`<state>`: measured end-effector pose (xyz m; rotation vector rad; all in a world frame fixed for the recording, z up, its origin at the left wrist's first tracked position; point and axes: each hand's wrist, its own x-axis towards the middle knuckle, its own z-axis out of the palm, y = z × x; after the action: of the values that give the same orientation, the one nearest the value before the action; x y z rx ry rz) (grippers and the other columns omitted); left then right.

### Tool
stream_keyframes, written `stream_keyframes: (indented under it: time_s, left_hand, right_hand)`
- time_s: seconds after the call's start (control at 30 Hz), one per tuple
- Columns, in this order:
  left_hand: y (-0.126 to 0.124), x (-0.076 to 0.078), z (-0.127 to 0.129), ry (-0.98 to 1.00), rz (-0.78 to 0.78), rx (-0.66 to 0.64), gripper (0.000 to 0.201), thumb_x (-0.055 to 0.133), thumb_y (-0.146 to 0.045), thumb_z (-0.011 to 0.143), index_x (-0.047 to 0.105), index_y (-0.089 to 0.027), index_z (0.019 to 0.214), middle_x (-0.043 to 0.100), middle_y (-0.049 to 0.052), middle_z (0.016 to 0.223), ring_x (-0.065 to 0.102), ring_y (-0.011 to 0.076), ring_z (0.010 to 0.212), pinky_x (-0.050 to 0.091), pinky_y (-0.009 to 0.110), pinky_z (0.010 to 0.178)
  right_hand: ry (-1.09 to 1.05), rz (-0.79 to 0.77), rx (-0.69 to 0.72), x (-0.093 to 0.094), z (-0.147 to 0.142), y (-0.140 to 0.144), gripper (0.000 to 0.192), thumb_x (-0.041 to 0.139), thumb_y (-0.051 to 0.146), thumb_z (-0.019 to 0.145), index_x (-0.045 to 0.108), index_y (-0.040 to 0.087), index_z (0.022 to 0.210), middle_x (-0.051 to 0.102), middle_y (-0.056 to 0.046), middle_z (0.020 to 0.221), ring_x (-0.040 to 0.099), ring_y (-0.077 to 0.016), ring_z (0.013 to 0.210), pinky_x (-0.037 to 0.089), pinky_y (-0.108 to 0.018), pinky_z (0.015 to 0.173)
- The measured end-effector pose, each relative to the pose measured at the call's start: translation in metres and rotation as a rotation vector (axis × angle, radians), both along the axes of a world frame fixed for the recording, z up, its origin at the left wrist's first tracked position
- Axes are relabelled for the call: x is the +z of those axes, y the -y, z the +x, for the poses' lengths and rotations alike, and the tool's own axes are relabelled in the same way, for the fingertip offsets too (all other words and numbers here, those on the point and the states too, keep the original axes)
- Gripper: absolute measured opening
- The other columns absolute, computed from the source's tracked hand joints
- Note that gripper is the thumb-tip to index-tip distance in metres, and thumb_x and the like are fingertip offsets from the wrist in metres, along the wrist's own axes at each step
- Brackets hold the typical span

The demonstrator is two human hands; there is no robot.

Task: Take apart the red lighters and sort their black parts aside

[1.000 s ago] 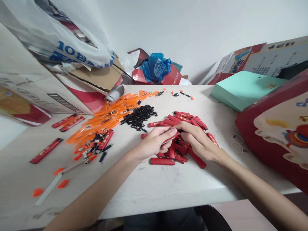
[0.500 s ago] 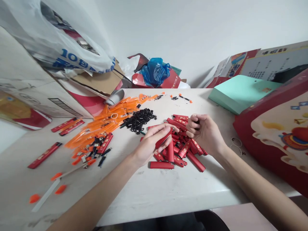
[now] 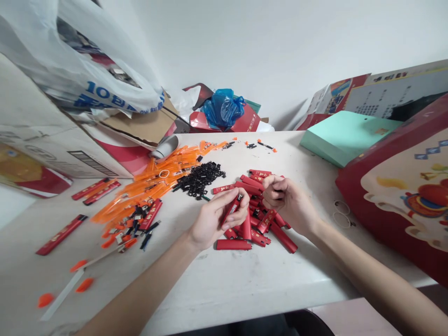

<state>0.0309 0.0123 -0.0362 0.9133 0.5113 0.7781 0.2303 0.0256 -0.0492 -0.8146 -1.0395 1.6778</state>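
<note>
Honestly, keep your left hand [image 3: 215, 218] gripping that red lighter [image 3: 232, 208] steady while your right hand [image 3: 285, 201], pinched on something small I can't see, lines up.

Glossy red plastic casings [image 3: 259, 219] — translucent orange plastic strips [image 3: 164, 175] — lie on a matt, scuffed tabletop [image 3: 245, 280].

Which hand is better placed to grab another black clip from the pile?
Left, probably. The left hand is nearer the black clips, but grips a red lighter; the right hand is farther off, fingers curled.
</note>
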Motion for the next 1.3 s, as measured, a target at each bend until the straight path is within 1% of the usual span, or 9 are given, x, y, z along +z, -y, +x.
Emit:
stream_keyframes:
  time_s: [0.17,0.3,0.47,0.57,0.67,0.73,0.8,1.03,1.3]
  left_hand:
    - [0.000,-0.001,0.000,0.011,0.012,-0.011,0.032,0.039,-0.033,0.103,0.052,-0.016,0.079,0.032,-0.006,0.055,0.021,0.0064,0.043,0.021,0.023,0.048]
    - [-0.001,-0.004,-0.001,-0.046,0.034,-0.008,0.033,0.038,-0.035,0.103,0.053,-0.016,0.080,0.033,-0.006,0.055,0.021,0.0071,0.045,0.019,0.024,0.049]
    - [0.000,-0.008,-0.002,-0.150,0.083,0.000,0.032,0.044,-0.042,0.102,0.055,-0.017,0.086,0.035,-0.006,0.056,0.023,0.0079,0.046,0.019,0.025,0.047]
    - [0.004,-0.007,0.001,-0.277,0.201,0.104,0.031,0.054,-0.047,0.098,0.058,-0.017,0.090,0.046,-0.003,0.066,0.032,0.0078,0.050,0.024,0.023,0.046]
    - [0.010,-0.003,0.006,-0.392,0.390,0.203,0.025,0.066,-0.043,0.093,0.062,-0.018,0.092,0.062,0.002,0.085,0.054,0.0114,0.069,0.044,0.023,0.065]
    - [0.014,-0.001,0.009,-0.434,0.492,0.243,0.021,0.072,-0.037,0.089,0.063,-0.019,0.093,0.068,0.003,0.095,0.063,0.0164,0.088,0.049,0.028,0.083]
    - [0.016,-0.002,0.011,-0.457,0.547,0.275,0.018,0.076,-0.031,0.086,0.064,-0.020,0.093,0.071,0.003,0.098,0.065,0.0188,0.095,0.049,0.030,0.090]
    - [0.020,-0.006,0.012,-0.495,0.590,0.330,0.015,0.074,-0.034,0.088,0.066,-0.021,0.086,0.073,0.003,0.090,0.070,0.0202,0.092,0.052,0.032,0.087]
    - [0.020,-0.003,0.011,-0.573,0.667,0.366,0.019,0.069,-0.039,0.091,0.070,-0.020,0.089,0.073,0.005,0.089,0.067,0.0197,0.081,0.053,0.032,0.079]
  right_hand:
    - [0.022,0.054,-0.028,-0.001,0.000,0.000,0.002,0.050,0.021,0.085,0.050,0.023,0.085,0.025,0.006,0.066,0.018,-0.0127,0.055,0.021,-0.028,0.053]
    - [-0.013,0.093,0.053,0.001,-0.001,0.004,0.006,0.052,0.019,0.090,0.049,0.024,0.088,0.025,0.006,0.069,0.020,-0.0125,0.057,0.022,-0.028,0.054]
    - [0.076,0.183,0.159,0.005,-0.002,0.012,0.012,0.056,0.035,0.099,0.048,0.027,0.095,0.030,0.007,0.067,0.026,-0.0128,0.056,0.024,-0.028,0.052]
    - [0.163,0.262,0.153,0.008,-0.001,0.016,0.018,0.063,0.040,0.098,0.051,0.027,0.098,0.037,0.006,0.072,0.030,-0.0122,0.058,0.029,-0.027,0.054]
    - [0.247,0.332,0.117,0.009,-0.002,0.018,0.020,0.067,0.040,0.095,0.054,0.025,0.096,0.041,0.003,0.080,0.036,-0.0123,0.064,0.034,-0.027,0.057]
    - [0.277,0.347,0.112,0.008,-0.003,0.018,0.019,0.067,0.039,0.095,0.055,0.025,0.096,0.042,0.003,0.082,0.039,-0.0132,0.067,0.037,-0.027,0.058]
    - [0.283,0.355,0.111,0.007,-0.004,0.018,0.018,0.068,0.038,0.095,0.055,0.025,0.096,0.041,0.003,0.082,0.040,-0.0135,0.069,0.039,-0.026,0.059]
    - [0.259,0.339,0.147,0.004,-0.005,0.019,0.019,0.070,0.034,0.094,0.055,0.024,0.097,0.038,0.004,0.079,0.031,-0.0110,0.062,0.030,-0.026,0.054]
    - [0.381,0.437,0.029,0.004,-0.006,0.022,0.019,0.069,0.038,0.094,0.057,0.024,0.092,0.042,0.002,0.082,0.036,-0.0132,0.067,0.034,-0.027,0.058]
